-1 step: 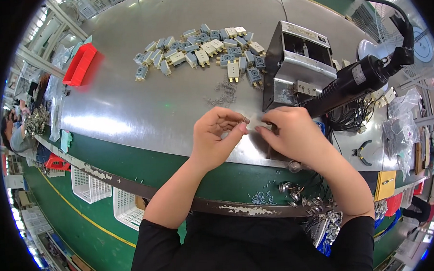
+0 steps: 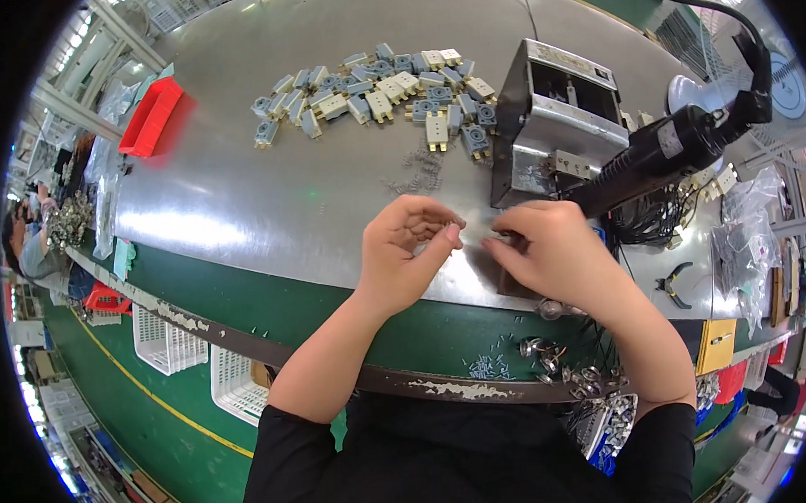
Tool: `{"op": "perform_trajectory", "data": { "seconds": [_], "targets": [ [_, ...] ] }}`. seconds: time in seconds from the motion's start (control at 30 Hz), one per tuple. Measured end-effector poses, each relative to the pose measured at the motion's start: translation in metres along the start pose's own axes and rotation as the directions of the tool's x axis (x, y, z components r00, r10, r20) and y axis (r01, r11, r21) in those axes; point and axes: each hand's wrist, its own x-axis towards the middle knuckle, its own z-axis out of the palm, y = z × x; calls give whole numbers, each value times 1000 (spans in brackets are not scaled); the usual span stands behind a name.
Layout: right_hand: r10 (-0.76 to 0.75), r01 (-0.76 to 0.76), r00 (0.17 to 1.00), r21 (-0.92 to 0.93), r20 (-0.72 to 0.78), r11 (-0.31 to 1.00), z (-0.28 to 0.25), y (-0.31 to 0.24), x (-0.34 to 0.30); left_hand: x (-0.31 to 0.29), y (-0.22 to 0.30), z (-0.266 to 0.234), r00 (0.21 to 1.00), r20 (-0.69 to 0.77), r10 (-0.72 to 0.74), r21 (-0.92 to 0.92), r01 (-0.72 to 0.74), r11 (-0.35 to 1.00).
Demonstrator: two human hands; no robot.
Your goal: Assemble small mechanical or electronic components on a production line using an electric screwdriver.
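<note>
My left hand [image 2: 408, 256] is held above the metal tabletop [image 2: 248, 204], its thumb and fingers pinched around something too small to make out. Just to its right is my right hand [image 2: 551, 249], fingers curled and thumb apart from the fingertips. Nothing shows in that gap, though the fingertips are slightly smeared. The two hands do not touch. Beyond them lies a loose scatter of small springs [image 2: 424, 171]. Farther back is a spread pile of grey and cream plug housings [image 2: 379, 104] with brass pins.
Right of the pile stands a metal fixture [image 2: 555, 137], with a black electric screwdriver [image 2: 655, 155] leaning across its front. Pliers [image 2: 674, 286] lie at the right. Small screws [image 2: 489, 366] and round metal parts [image 2: 544, 353] sit on the green near strip. A red bin [image 2: 153, 119] stands far left.
The view has shifted very slightly. My right hand is a touch farther right, widening the gap to my left hand, which keeps its pinch.
</note>
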Motion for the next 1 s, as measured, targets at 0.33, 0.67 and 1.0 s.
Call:
{"op": "perform_trajectory", "data": {
  "seconds": [0.33,0.67,1.0],
  "targets": [
    [-43,44,994,5,-102,999,-57,-5,-95,30,46,-95,851,-277,446,790,-62,610],
    [44,-48,958,-7,-285,999,-65,15,-129,10,33,-163,982,13,186,980,-49,192],
    [33,-28,975,28,-222,999,-53,17,-129,62,-6,-1,928,299,224,717,-373,588]
  ]
}}
